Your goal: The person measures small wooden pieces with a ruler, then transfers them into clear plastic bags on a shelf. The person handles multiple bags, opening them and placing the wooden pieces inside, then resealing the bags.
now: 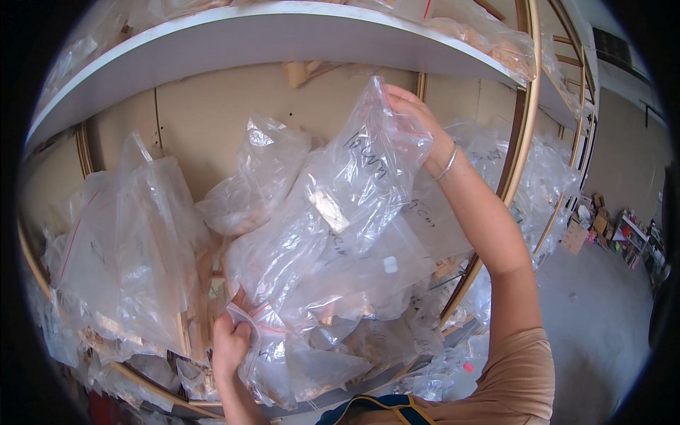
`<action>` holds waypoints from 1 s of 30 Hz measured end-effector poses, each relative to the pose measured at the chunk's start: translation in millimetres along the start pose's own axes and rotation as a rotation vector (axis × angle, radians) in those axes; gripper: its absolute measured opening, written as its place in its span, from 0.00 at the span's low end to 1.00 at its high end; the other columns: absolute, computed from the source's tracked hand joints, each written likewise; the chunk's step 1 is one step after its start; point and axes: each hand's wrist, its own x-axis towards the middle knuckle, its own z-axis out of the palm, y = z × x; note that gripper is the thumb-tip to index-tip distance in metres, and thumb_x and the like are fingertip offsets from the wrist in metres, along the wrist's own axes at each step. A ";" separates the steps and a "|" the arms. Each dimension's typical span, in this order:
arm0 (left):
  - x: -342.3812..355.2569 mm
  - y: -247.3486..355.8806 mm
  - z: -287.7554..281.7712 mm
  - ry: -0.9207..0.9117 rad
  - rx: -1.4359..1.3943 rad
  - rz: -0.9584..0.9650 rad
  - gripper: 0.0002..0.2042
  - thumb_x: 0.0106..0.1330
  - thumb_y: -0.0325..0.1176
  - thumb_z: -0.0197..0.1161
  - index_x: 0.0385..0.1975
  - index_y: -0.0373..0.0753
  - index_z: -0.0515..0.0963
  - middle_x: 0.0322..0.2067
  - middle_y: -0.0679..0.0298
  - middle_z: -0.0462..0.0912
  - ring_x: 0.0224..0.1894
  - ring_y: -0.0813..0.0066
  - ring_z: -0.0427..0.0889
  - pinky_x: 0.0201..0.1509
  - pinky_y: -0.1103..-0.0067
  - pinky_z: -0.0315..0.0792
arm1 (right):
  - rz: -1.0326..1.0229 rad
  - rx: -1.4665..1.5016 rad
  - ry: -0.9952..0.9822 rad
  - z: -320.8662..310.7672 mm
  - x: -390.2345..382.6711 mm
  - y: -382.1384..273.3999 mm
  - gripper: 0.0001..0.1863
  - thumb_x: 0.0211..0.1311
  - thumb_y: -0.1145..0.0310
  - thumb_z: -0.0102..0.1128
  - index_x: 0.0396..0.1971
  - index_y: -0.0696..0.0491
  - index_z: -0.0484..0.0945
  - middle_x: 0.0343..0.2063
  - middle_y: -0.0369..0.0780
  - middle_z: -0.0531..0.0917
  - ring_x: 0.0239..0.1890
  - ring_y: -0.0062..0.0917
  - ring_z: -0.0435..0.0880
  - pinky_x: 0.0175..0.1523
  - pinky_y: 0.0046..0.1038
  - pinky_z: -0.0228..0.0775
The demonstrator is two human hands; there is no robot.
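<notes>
My right hand (419, 124) is raised high, closed on the top of a large clear zip bag (365, 188) with a red seal line. Dark handwriting and a small white packet or label show on this bag. Low on the left, my left hand (231, 341) is closed on the red-lined edge of a clear zip bag (265, 347). Whether both hands hold one and the same bag I cannot tell. Behind and below them, more clear bags with handwriting overlap; pale wooden pieces (329, 312) show faintly through the plastic.
Clear bags of thin wooden pieces (152, 248) stand at the left on the same shelf. A white shelf (297, 32) with more bags runs overhead. A gold-coloured upright post (520, 134) stands beside my right arm. Beyond it lies grey floor (577, 319), with boxes (602, 223) piled farther back.
</notes>
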 end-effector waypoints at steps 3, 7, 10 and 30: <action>-0.9 0.5 -1.1 -0.009 0.008 -0.037 0.33 0.57 0.21 0.48 0.68 0.29 0.71 0.35 0.64 0.81 0.38 0.77 0.77 0.47 0.81 0.72 | 0.012 -0.018 0.000 -8.7 -0.3 5.1 0.11 0.76 0.66 0.58 0.49 0.56 0.79 0.42 0.43 0.88 0.40 0.26 0.89 0.46 0.30 0.84; -0.8 1.2 -1.0 -0.010 0.037 -0.052 0.33 0.57 0.21 0.48 0.68 0.30 0.71 0.36 0.64 0.81 0.40 0.77 0.77 0.49 0.82 0.72 | 0.047 -0.057 -0.012 -22.0 0.3 14.8 0.11 0.76 0.66 0.57 0.49 0.57 0.79 0.42 0.43 0.88 0.41 0.27 0.89 0.47 0.30 0.84; -1.1 2.1 -0.9 -0.015 0.018 -0.066 0.33 0.57 0.21 0.48 0.68 0.30 0.71 0.39 0.61 0.83 0.42 0.76 0.78 0.51 0.81 0.72 | 0.050 -0.043 -0.058 -28.9 -0.2 20.2 0.11 0.77 0.66 0.57 0.48 0.57 0.79 0.41 0.43 0.88 0.42 0.27 0.89 0.47 0.29 0.84; 1.1 5.8 -1.2 -0.022 0.000 -0.004 0.34 0.55 0.22 0.48 0.69 0.28 0.69 0.35 0.66 0.80 0.37 0.79 0.75 0.46 0.82 0.71 | 0.117 -0.290 0.180 -14.0 -5.7 26.9 0.09 0.79 0.66 0.55 0.45 0.56 0.79 0.34 0.35 0.86 0.38 0.19 0.87 0.43 0.23 0.79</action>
